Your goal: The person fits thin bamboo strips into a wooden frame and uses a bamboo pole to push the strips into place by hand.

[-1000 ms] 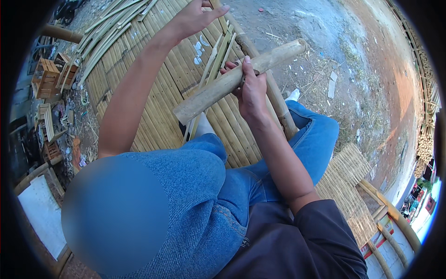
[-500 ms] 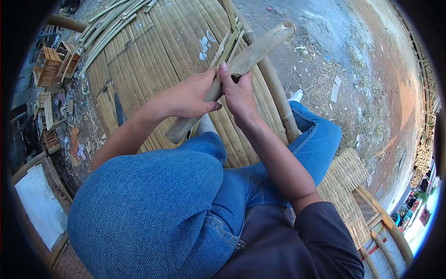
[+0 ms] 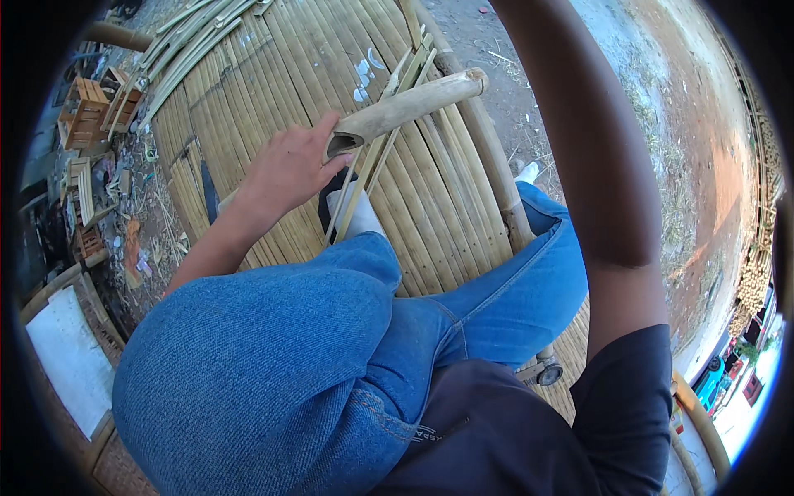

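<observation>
Fingers of the left hand clamped around the round, pale tan bamboo tube, center of frame; dark opening in the tube right beside thumb and index finger. Tube slants up to the right, closed-looking end toward top center. Right hand out of frame, can't tell its finger state; bare right forearm exits at the top edge. Below the tube: thin, pale yellow split-bamboo strips, running past a white-socked foot, on the tan slatted bamboo platform. Bundle of long greenish bamboo slats upper left, brown wooden crates left edge.
</observation>
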Demonstrator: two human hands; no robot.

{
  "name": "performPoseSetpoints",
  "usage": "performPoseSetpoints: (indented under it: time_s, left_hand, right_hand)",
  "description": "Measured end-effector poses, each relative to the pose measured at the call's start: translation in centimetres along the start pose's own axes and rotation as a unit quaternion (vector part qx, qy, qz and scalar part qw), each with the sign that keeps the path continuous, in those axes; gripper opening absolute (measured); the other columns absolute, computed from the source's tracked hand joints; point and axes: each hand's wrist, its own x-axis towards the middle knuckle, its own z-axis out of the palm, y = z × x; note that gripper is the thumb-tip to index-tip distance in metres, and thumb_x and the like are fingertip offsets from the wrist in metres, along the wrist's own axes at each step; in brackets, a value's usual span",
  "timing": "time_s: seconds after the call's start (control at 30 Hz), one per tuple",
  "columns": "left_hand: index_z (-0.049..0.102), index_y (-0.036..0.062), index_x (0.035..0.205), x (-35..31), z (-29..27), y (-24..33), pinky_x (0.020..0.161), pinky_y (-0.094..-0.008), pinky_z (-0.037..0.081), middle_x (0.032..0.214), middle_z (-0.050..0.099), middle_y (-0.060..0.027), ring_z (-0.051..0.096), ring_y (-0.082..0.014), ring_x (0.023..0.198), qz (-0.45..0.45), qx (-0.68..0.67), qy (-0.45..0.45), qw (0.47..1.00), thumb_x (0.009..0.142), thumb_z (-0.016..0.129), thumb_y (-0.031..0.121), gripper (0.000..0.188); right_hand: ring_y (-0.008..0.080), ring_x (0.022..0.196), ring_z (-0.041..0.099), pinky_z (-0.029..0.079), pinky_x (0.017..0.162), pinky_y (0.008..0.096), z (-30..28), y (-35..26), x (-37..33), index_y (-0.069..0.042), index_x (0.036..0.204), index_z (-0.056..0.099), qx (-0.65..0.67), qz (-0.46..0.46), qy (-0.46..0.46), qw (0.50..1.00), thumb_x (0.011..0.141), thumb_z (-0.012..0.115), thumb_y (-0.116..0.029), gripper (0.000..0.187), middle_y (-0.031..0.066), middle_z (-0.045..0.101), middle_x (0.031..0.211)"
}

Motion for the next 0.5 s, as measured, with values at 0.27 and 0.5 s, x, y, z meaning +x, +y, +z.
performPoseSetpoints:
  time_s: [0.27, 0.5]
  left_hand:
    - [0.052, 0.0039, 0.132, -0.2, -0.1, -0.6, 0.085, -0.0524, 0.051, 0.093, 0.066, -0.0242, 0.067, -0.042, 0.093, 0.02, 0.002, 0.045, 0.999, 0.097, 0.065, 0.043, 0.053]
    - [0.055, 0.0021, 0.131, 0.1, -2.5, 1.3, 0.086, -0.0526, 0.05, 0.095, 0.066, -0.0241, 0.066, -0.0417, 0.095, -0.023, -0.061, -0.059, 0.996, 0.102, 0.056, 0.047, 0.053]
  right_hand:
    - [0.0188, 0.074, 0.066, 0.06, 0.072, 0.0364, 1.3, 0.2, 2.9, 0.007, 0.105, 0.066, 0.133, -0.005, -0.07, 0.989, 0.099, 0.068, -0.042, 0.05, 0.0152, 0.067, 0.081]
    - [0.0147, 0.058, 0.05, 0.046, 0.057, 0.0354, 2.2, 0.1, 3.3, 0.001, 0.095, 0.068, 0.099, 0.025, -0.053, 0.993, 0.108, 0.053, -0.041, 0.046, 0.0054, 0.055, 0.066]
